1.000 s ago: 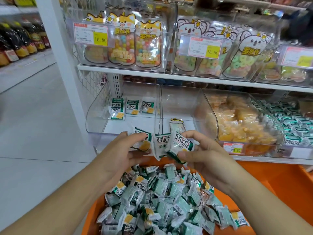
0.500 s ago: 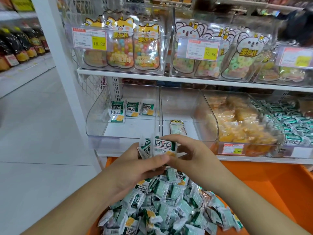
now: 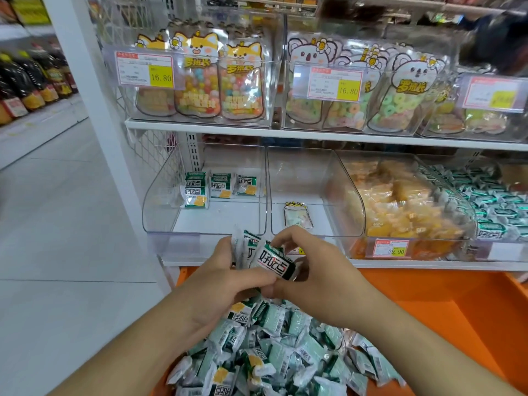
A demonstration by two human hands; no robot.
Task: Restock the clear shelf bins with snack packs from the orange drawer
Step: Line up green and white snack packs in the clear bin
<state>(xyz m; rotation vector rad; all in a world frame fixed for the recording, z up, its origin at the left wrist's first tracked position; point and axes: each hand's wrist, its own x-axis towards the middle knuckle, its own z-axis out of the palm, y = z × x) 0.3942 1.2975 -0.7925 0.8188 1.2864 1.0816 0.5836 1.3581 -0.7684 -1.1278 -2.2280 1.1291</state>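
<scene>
My left hand [image 3: 220, 278] and my right hand [image 3: 311, 264] meet above the orange drawer [image 3: 445, 318], both gripping a small bunch of green-and-white snack packs [image 3: 268, 257] between them. Below the hands, the drawer holds a heap of several more of the same packs [image 3: 274, 350]. Straight ahead on the lower shelf is a clear bin [image 3: 171, 215] with a few of these packs [image 3: 217, 185] standing at its back. The clear bin [image 3: 303, 227] to its right holds one small pale pouch [image 3: 297, 214].
Further right, a clear bin of orange-yellow packs [image 3: 400, 207] carries a 29.90 tag, then a bin of green packs [image 3: 497, 201]. The upper shelf [image 3: 257, 130] holds bins of candy pouches. A white upright post [image 3: 94, 90] stands left, with aisle floor and bottles beyond.
The hands came together from holding packs fanned apart and gathered them into one tight bunch, slightly lower and closer to the drawer heap.
</scene>
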